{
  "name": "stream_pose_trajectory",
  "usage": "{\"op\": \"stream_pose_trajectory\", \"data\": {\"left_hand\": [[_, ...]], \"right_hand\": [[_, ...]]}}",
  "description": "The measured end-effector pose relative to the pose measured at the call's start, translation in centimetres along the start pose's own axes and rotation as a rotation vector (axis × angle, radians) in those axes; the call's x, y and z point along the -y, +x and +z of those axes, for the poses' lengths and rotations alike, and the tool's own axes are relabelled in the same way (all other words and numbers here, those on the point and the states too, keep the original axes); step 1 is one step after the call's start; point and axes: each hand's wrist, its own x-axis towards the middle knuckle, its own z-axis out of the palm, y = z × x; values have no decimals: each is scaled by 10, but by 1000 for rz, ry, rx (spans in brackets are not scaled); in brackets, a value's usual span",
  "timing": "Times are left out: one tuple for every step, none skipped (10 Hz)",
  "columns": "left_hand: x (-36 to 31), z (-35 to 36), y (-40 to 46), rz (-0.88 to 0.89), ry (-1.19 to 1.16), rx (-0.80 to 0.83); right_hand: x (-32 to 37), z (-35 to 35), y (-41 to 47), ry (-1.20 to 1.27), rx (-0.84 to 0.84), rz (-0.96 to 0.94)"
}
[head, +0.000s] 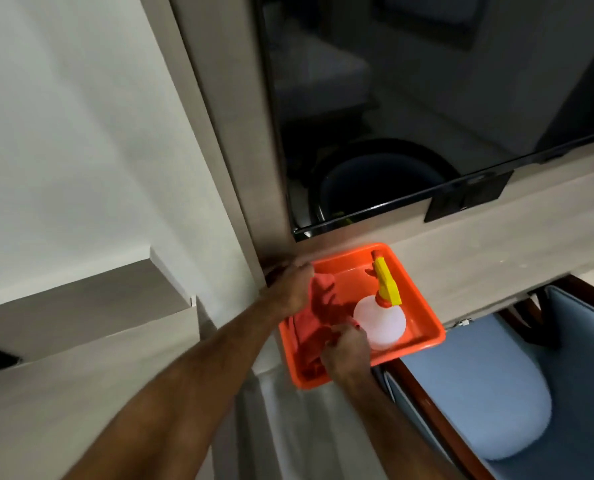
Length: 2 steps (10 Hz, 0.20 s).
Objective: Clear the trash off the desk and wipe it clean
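Observation:
An orange plastic tray (pixel 422 303) sits on the pale wooden desk (pixel 496 244) at its left end, overhanging the front edge. Inside lies a reddish-orange cloth (pixel 318 317) on the left and a white spray bottle (pixel 380 320) with a yellow and orange trigger head (pixel 385 282) on its side. My left hand (pixel 290 289) grips the cloth's far end at the tray's back left. My right hand (pixel 346 351) pinches the cloth's near end beside the bottle. The cloth is stretched between both hands.
A black TV screen (pixel 410 98) hangs on the wall just above the desk, with a black box (pixel 468 197) under it. A chair with a blue cushion (pixel 489 386) stands under the desk at right. A beige cabinet (pixel 81 306) is at left.

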Motion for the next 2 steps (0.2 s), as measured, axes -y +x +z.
{"op": "stream_pose_trajectory", "data": {"left_hand": [[5, 7, -16, 7, 141, 21], [17, 8, -46, 91, 263, -33]], "right_hand": [[7, 2, 12, -235, 217, -53], [17, -5, 13, -175, 438, 69]]}}
